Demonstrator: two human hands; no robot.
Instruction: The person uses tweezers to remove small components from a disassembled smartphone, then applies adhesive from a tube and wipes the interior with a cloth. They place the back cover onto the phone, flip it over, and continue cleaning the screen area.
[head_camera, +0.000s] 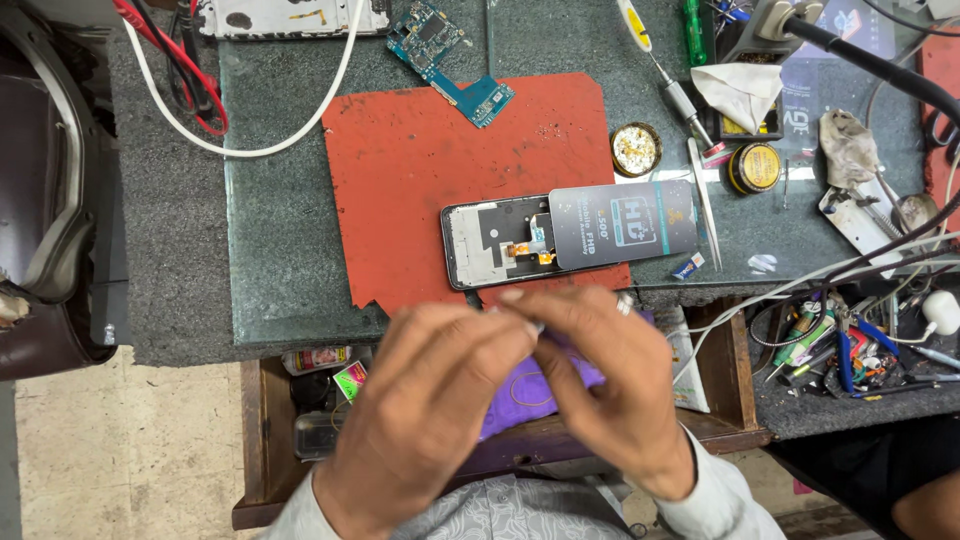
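Hands meet just below the desk edge — my left hand (425, 400) and right hand (610, 385) pinch fingertips together on something too small for me to identify. Just beyond them, the opened black phone frame (495, 243) lies on the torn red rubber mat (440, 160), partly under a grey display panel (622, 222).

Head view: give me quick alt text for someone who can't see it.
Left hand and right hand meet fingertip to fingertip over an open drawer, pinching something too small to identify. Beyond them, an opened phone frame lies on a red mat, partly covered by a grey card, with tweezers alongside.
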